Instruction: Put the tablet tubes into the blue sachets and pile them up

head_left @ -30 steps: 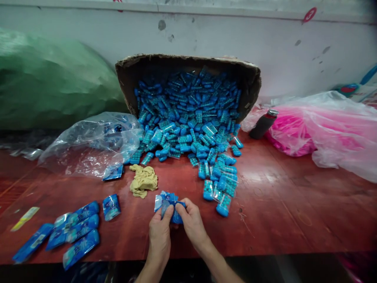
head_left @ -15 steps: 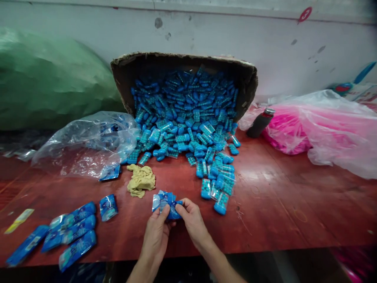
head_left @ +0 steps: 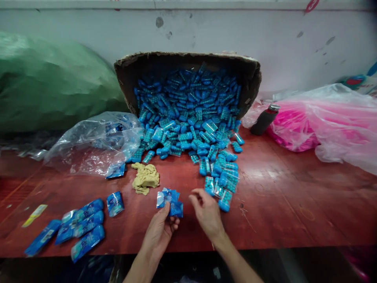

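Note:
My left hand (head_left: 160,228) grips a few small blue printed packets (head_left: 176,209), thumb on top, above the front of the red table. To their right, my right hand (head_left: 207,214) is apart from them with loosely bent fingers and nothing visible in it. Just beyond that hand lie small transparent packs with blue ends and turquoise beads (head_left: 226,199). They trail from a large heap (head_left: 188,118) spilling out of a cardboard box (head_left: 123,84) on its side. A crumpled yellow cloth (head_left: 145,177) rests beyond my left hand.
Several filled blue packs (head_left: 87,243) and a single one (head_left: 115,204) lie at left, near a yellow-and-white strip (head_left: 34,215). Behind them are a transparent bag (head_left: 76,145) and green sack (head_left: 55,82). A dark bottle (head_left: 265,120) and pink-filled bags (head_left: 297,125) stand right.
My right hand has let go of the blue packets and moved right. My left hand still holds them. The whole view has shifted slightly.

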A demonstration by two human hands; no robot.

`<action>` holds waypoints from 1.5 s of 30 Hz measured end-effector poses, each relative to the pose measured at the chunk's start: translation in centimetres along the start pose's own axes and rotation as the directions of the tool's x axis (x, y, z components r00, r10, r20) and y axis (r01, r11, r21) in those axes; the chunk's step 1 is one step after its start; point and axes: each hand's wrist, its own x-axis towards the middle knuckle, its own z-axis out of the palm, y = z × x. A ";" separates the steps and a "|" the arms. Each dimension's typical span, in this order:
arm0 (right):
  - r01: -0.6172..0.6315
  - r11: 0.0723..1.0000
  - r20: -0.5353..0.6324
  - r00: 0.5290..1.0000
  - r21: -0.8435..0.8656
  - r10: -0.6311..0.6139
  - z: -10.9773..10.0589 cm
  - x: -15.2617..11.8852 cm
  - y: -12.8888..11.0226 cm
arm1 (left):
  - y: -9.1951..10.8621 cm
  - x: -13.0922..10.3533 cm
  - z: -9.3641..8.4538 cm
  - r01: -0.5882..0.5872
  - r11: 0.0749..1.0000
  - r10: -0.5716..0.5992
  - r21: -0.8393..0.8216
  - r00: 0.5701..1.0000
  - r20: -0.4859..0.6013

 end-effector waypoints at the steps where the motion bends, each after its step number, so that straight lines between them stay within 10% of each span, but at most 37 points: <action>1: 0.050 0.975 -0.082 0.994 -0.218 -0.069 -0.6 0.5 0.4 | 0.1 -0.1 -0.1 0.031 0.999 -0.031 -0.009 1.000 0.000; 4: 0.026 0.763 -0.115 0.985 -0.646 -0.131 -1.7 1.6 1.5 | 0.4 -0.3 -0.3 0.100 0.994 -0.100 -0.037 0.995 0.007; 8: 0.155 0.660 0.072 0.986 -0.735 -0.152 -1.3 1.2 2.1 | 0.5 -0.7 -0.5 0.139 0.988 -0.140 -0.066 0.990 -0.014; 18: 0.218 0.852 0.132 0.976 -0.477 -0.176 -0.2 -0.7 2.2 | 0.4 -0.2 -1.0 0.146 0.989 -0.148 -0.037 0.987 -0.067; 22: 0.035 0.999 0.091 0.995 -0.032 -0.032 -1.0 -0.2 1.3 | 0.3 0.0 -0.8 0.106 0.994 -0.108 -0.036 0.990 -0.095; 26: -0.075 0.959 0.100 0.994 0.275 0.049 -1.5 -1.2 -0.3 | 0.2 0.0 -0.4 0.076 0.996 -0.080 -0.043 0.991 -0.110; 45: 0.227 0.926 0.140 0.950 0.302 -0.279 -1.4 -3.6 0.1 | 1.0 -0.1 -1.0 -0.162 0.985 0.156 0.058 0.984 0.091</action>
